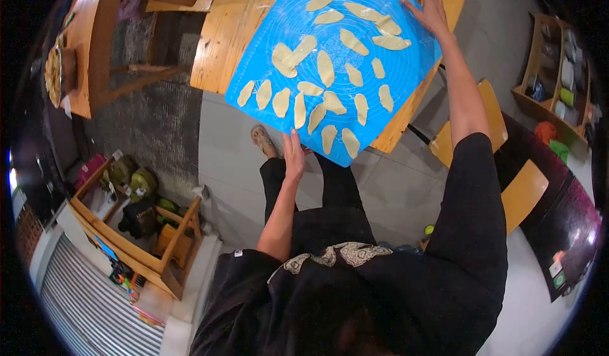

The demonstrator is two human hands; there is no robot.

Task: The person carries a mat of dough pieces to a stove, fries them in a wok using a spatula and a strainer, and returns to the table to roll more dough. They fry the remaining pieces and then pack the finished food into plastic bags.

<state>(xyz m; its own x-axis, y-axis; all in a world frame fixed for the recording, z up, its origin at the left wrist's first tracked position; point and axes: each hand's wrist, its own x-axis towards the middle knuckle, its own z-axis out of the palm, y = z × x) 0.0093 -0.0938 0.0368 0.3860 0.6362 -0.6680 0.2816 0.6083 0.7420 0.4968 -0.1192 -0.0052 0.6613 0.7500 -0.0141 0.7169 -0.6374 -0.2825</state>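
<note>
A blue silicone baking mat (pixel 406 64) printed with circles lies on the wooden table, its near part hanging past the table edge. Spread over it are several flat, oval pieces of pale dough (pixel 325 69); a few overlap, such as the larger dough piece (pixel 283 60) left of centre. My left hand (pixel 294 157) is at the mat's near edge, fingers stretched out, fingertips touching the rim beside a dough strip (pixel 300 110). At the far right edge is my right hand (pixel 431 15), thumb and fingers apart, thumb over the mat. Neither hand holds a dough piece.
The wooden table (pixel 219 45) supports the mat. A second table (pixel 89 45) at the left carries a round container (pixel 58 77) of pale food. Wooden chairs (pixel 472 124) stand at the right. A wooden rack (pixel 171 254) with bags is lower left, and a shelf (pixel 552 71) is far right.
</note>
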